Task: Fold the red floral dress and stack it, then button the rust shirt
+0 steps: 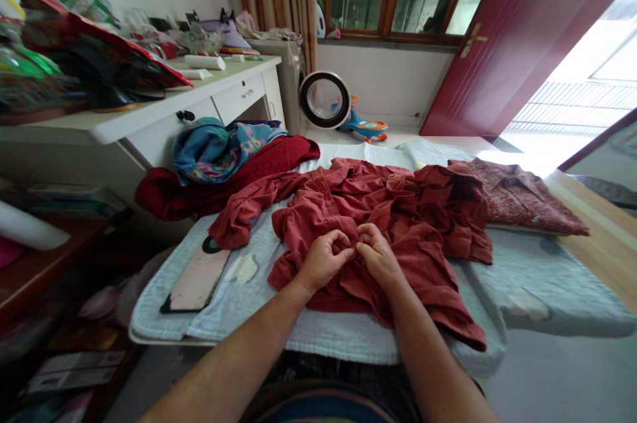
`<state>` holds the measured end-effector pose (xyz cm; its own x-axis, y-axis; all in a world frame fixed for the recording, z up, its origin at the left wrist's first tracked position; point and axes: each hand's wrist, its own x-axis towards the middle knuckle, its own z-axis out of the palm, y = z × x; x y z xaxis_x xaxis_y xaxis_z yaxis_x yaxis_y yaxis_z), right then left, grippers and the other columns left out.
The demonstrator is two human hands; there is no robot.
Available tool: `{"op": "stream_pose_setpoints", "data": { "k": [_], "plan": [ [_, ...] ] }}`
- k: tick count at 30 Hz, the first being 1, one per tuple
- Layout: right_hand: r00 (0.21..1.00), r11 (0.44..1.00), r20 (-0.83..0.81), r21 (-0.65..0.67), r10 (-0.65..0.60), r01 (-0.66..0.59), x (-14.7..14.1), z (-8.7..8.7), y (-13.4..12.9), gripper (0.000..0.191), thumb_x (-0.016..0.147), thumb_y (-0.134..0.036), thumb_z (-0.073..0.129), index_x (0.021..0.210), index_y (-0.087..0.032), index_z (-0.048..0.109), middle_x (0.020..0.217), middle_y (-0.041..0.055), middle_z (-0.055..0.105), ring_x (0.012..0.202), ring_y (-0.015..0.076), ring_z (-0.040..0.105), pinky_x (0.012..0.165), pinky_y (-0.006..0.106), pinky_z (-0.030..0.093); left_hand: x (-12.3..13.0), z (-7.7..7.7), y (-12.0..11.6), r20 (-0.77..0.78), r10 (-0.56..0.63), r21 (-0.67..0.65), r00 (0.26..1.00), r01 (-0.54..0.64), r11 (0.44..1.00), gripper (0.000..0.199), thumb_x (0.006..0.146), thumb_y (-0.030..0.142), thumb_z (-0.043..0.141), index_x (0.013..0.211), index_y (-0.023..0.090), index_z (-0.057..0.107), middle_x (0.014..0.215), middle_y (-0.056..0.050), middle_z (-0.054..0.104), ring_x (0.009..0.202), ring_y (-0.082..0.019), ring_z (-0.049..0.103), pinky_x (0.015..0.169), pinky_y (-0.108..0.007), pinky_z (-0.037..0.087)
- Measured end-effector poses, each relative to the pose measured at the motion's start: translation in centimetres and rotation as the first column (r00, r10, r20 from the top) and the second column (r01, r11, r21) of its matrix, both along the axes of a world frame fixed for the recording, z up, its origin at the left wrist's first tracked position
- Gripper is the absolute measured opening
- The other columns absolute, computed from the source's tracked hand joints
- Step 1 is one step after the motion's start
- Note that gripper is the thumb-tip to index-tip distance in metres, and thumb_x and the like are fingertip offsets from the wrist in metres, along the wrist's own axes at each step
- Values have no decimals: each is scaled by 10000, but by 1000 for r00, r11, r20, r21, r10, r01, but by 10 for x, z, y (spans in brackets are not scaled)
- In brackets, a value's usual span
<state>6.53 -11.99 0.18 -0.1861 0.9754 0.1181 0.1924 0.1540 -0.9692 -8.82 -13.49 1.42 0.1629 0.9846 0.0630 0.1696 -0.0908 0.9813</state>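
Observation:
A rust-red shirt (pixel 418 210) lies spread and crumpled on a table covered with a pale blue cloth (pixel 279 337). Over its middle, my left hand (pixel 326 257) pinches the fabric between thumb and fingers. Close beside it on the right, my right hand (pixel 378 253) pinches the same front part, the fingertips of both hands nearly touching. Whatever small detail lies between the fingertips is too small to make out. One sleeve stretches to the left, its end over the top of a pinkish flat board (pixel 196 277).
Dark red cloth (pixel 169 194) and a blue floral garment (pixel 204 151) are heaped at the left. A folded patterned garment (pixel 527 197) lies at the right. Behind stand a cluttered white desk (pixel 269 64) and a washing machine with its round door (pixel 325 99) open.

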Motion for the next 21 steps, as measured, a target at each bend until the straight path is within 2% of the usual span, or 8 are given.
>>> {"op": "stream_pose_setpoints", "data": {
  "k": [3, 7, 11, 15, 19, 21],
  "plan": [
    [998, 998, -51, -50, 29, -32, 0, 5, -1, 233, 692, -208, 447, 915, -226, 514, 657, -53, 531, 547, 116, 461, 533, 234, 383, 0, 4, 0, 22, 7, -10, 1000, -7, 1000, 143, 803, 299, 622, 795, 159, 596, 726, 20, 594, 623, -96, 522, 587, -200, 418],
    [997, 1000, 83, 26, 6, -8, -1, 7, -2, 122, 705, -224, 498, 802, -210, 572, 696, -22, 576, 627, 131, 498, 600, 246, 411, 0, 2, 1, 44, 23, -24, 999, -22, 999, 135, 776, 285, 643, 786, 160, 592, 702, 29, 583, 603, -92, 509, 573, -197, 411],
    [986, 999, 169, 48, 8, -16, -1, 8, -3, 94, 758, -234, 518, 804, -206, 595, 697, -21, 594, 619, 132, 499, 608, 251, 411, 0, -3, 2, 80, 19, -26, 997, -17, 1000, 133, 759, 261, 661, 815, 156, 603, 735, 19, 601, 631, -98, 536, 587, -196, 431],
    [970, 991, 242, 134, -3, -30, -1, 10, -5, 114, 804, -190, 470, 821, -208, 582, 776, 0, 625, 715, 151, 549, 698, 268, 426, 0, -3, 3, 63, 10, -7, 998, -10, 1000, 120, 798, 273, 627, 819, 155, 621, 757, 11, 618, 641, -100, 545, 595, -198, 438],
    [955, 967, 289, 253, -74, -2, -1, 11, -6, 100, 810, -175, 467, 799, -211, 560, 823, 25, 607, 782, 167, 550, 753, 287, 427, -1, 0, 2, 13, 27, 42, 1000, -28, 999, 109, 812, 258, 615, 813, 151, 637, 769, 2, 636, 679, -110, 561, 631, -205, 450],
    [952, 962, 294, 273, -88, 4, -1, 12, -6, 98, 809, -172, 470, 795, -215, 557, 828, 31, 607, 795, 174, 553, 765, 293, 430, -1, 0, 1, 0, 33, 51, 999, -33, 998, 105, 808, 254, 624, 812, 151, 642, 772, -2, 644, 684, -115, 567, 639, -209, 455]
  ]
}}
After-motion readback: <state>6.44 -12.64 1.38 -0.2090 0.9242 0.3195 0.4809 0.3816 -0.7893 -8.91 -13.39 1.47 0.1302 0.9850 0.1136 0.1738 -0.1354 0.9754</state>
